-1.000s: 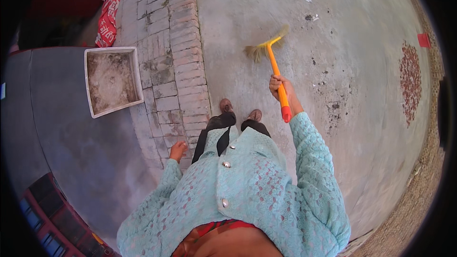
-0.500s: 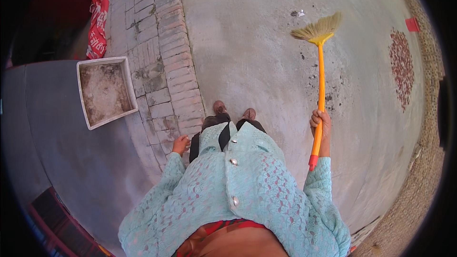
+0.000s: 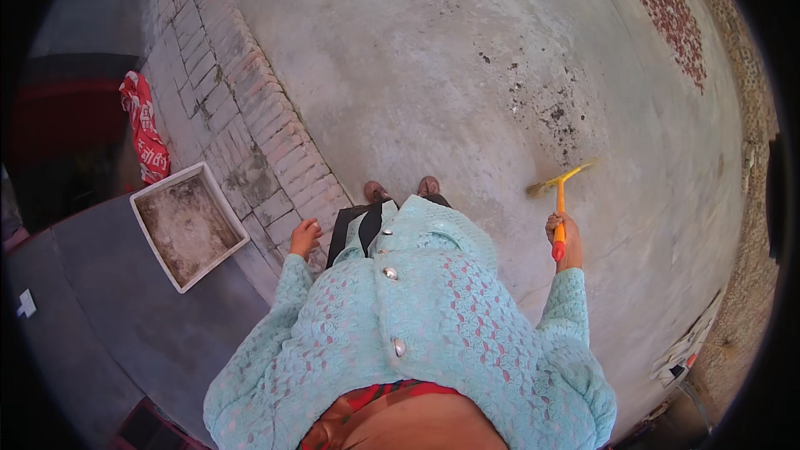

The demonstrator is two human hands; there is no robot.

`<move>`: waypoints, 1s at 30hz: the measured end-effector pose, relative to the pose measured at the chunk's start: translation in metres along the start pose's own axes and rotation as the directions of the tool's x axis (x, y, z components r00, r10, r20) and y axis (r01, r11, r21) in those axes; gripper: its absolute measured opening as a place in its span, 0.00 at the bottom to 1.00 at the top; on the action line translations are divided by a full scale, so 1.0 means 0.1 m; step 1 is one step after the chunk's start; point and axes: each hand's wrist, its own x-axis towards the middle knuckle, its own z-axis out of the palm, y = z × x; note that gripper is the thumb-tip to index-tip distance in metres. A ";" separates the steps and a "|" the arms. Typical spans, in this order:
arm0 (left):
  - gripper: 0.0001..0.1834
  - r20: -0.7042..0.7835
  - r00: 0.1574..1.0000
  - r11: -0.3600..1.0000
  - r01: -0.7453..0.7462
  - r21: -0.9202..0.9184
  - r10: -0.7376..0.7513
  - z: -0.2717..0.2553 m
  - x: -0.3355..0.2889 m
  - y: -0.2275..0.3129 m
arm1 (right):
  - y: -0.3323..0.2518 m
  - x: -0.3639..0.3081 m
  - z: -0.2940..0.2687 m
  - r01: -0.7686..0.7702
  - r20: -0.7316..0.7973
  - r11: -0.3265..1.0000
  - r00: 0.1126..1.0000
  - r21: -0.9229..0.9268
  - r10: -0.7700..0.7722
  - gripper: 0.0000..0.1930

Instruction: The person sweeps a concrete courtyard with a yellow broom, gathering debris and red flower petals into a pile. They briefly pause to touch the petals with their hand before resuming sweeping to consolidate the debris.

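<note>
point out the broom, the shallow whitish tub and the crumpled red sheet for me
broom point(image 3: 560, 197): head view, on the yellow-orange handle
shallow whitish tub point(image 3: 188, 228): head view, on its bare, stained inner floor
crumpled red sheet point(image 3: 143, 121): head view, near the middle of its length

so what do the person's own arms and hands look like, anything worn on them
Both arms wear light turquoise sleeves in a lacy, openwork knit with a patterned texture, ending near the wrists. The left hand and right hand are ungloved; any small ring is too fine to tell.
</note>
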 end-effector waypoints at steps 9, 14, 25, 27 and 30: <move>0.19 -0.002 0.999 0.986 -0.044 0.163 0.045 0.07 -0.18 -0.09 | 0.37 0.99 1.58 -0.191 0.174 0.927 0.950 -0.324 0.257 0.05; 0.20 0.010 1.000 0.988 -0.008 0.157 0.007 0.12 -0.09 -0.16 | 0.58 1.02 2.71 -0.047 0.449 0.936 0.869 -0.348 0.210 0.07; 0.19 0.124 0.967 0.971 0.231 -0.060 -0.222 0.38 0.70 0.58 | 0.51 -0.12 3.17 0.358 0.375 0.662 0.919 -0.659 -0.123 0.25; 0.19 0.113 0.974 0.979 0.201 -0.021 -0.197 0.43 0.88 0.77 | 0.36 -0.30 3.04 0.313 0.306 0.661 0.943 -0.682 -0.131 0.26; 0.18 0.104 0.981 0.986 0.157 0.059 -0.162 0.54 0.95 1.26 | 0.32 -0.33 2.78 0.235 0.205 0.725 0.970 -0.648 -0.131 0.24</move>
